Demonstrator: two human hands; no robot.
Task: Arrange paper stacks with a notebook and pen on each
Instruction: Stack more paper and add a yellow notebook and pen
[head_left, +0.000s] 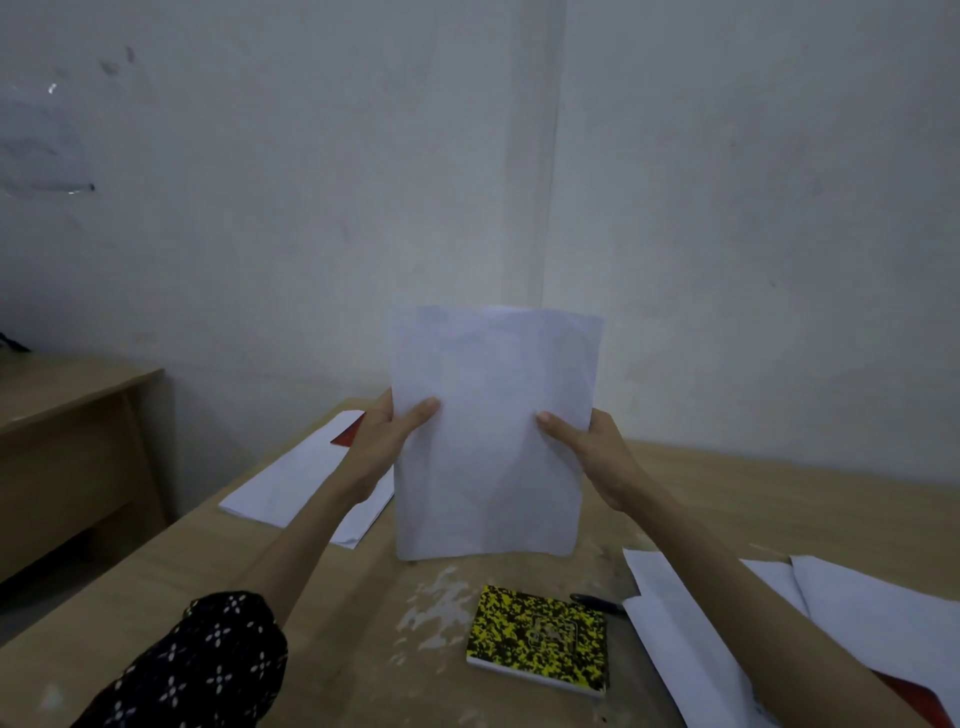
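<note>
Presently held: paper stack (491, 431), upright, lower edge resting on the surface (753, 499), left hand (387, 441) and right hand (592, 457) each gripping a side edge, thumbs on the near face. Handling, as judged: light, thin, floppy; sheets likely slip against one another, so side-edge grips at mid-height suit squaring it.

Yellow-and-black notebook (540, 642): flat, near edge of surface, free of both hands. Stiff cover, probably easy to lift by an edge.

Pen (597, 604): dark, beside notebook, partly covered by loose sheets (841, 613) at right.

Far-left stack (291, 483): a red item (349, 432) on it, mostly hidden by the left hand; identity unclear. Sheet count indeterminable.
</note>
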